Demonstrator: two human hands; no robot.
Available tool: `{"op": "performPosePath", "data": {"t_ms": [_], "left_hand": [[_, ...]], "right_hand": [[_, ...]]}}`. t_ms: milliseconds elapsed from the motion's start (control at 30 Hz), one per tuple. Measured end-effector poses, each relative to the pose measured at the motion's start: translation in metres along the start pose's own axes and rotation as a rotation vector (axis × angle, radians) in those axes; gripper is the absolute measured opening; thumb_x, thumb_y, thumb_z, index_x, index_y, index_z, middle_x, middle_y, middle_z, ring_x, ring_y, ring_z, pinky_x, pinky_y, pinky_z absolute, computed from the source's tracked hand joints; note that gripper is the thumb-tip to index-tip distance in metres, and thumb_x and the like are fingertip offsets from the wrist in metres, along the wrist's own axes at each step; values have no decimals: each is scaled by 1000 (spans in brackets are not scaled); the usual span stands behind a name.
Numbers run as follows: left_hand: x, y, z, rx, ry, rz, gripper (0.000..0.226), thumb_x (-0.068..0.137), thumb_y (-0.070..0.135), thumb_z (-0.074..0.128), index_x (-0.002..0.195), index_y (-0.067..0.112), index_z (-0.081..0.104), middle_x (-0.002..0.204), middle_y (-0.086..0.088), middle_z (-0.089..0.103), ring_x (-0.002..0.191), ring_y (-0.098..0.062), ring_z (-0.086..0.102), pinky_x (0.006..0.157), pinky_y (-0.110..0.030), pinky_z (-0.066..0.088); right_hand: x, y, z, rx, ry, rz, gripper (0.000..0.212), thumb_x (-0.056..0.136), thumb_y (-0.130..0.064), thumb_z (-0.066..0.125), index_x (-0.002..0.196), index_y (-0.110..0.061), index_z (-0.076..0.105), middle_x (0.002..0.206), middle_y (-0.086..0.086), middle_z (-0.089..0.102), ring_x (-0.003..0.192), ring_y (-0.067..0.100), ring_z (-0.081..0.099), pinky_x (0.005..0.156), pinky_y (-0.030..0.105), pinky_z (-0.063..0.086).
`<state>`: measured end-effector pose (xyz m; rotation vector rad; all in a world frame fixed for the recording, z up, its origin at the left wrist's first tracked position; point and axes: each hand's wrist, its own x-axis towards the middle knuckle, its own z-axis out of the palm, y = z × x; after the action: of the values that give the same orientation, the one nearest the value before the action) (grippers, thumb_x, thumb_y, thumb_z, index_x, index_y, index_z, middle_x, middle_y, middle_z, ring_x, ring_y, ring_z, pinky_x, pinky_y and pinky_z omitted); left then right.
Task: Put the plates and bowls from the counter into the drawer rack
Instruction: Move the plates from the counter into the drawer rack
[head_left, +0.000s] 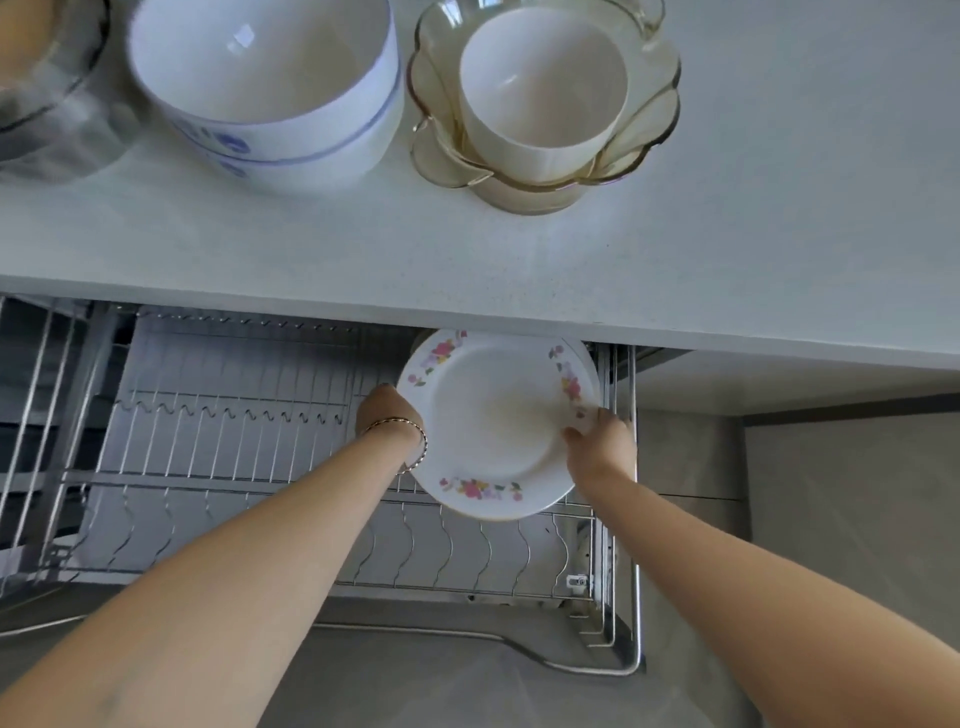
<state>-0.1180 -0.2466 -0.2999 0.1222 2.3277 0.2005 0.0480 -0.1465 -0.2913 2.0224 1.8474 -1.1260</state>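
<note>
we log left hand (389, 410) gripping plate (488, 415) at left rim, fingers tucked behind it | right hand (597, 441) pinching right rim, thumb on front | plate tilted over right end of drawer rack (234, 415), below surface (467, 260) edge | stacked white bowls (265, 78) and amber glass bowl (649, 119) on surface

The counter edge (467, 317) overhangs the drawer rack (234, 480), whose slots left of the floral plate (493, 415) stand free.
</note>
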Motion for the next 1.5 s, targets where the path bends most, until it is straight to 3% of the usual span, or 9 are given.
{"op": "performPosePath", "data": {"t_ms": [233,433,633,700,900,1000,1067,1300,1500], "left_hand": [[-3,21,5,-49,75,14,39,90,-2,43,128,0,49,130,-17,56,120,-34,54,93,-37,47],[-2,12,8,-427,22,-19,42,86,-4,37,123,2,55,128,-16,59,116,-33,56,94,-35,45],[9,0,33,-802,-185,-160,66,83,27,45,145,32,23,144,-9,45,124,-37,51,103,-57,39],[4,4,31,-810,-205,-188,68,86,28,47,146,36,16,148,-6,40,128,-37,47,105,-58,37],[-20,7,9,-479,-215,-139,56,94,26,43,145,13,24,140,-13,47,121,-36,52,97,-44,46],[-46,6,-4,-83,-126,-50,48,94,22,43,135,-1,34,133,-21,50,115,-37,56,91,-36,48],[-68,13,-11,63,-141,80,42,93,17,44,132,3,42,130,-16,52,109,-33,59,88,-33,51],[-176,102,2,127,-336,452,25,91,14,37,104,20,58,94,-5,61,86,-23,60,78,-26,48],[-288,206,66,239,-400,665,19,87,13,41,80,28,51,85,4,59,83,-20,60,75,-23,43]], "right_hand": [[-2,-3,10,63,98,-29,43,90,-7,48,132,-3,41,135,16,46,125,32,43,101,34,36],[7,-3,6,292,35,20,57,87,-3,47,142,-7,33,140,12,47,126,31,49,94,30,42],[13,-7,11,373,-44,61,57,83,4,42,138,-8,33,141,9,45,99,24,54,57,18,38],[13,-6,10,377,-50,70,59,81,4,40,139,-7,33,141,9,44,102,24,54,60,18,41],[-2,-10,-8,175,-169,199,58,90,-2,38,145,0,17,144,18,39,125,33,48,99,33,40],[-13,-12,-33,116,-301,213,9,91,-13,46,85,-12,53,130,19,54,120,32,53,96,33,43],[-18,-4,-52,90,-380,132,26,91,-14,46,65,-17,44,112,20,60,104,30,58,93,34,46],[-35,51,-184,55,-400,44,33,86,-10,44,116,-8,58,77,7,58,63,16,52,53,22,42],[-41,147,-343,46,-171,17,29,86,-16,49,111,-11,63,94,4,67,88,20,60,80,27,48]]}}
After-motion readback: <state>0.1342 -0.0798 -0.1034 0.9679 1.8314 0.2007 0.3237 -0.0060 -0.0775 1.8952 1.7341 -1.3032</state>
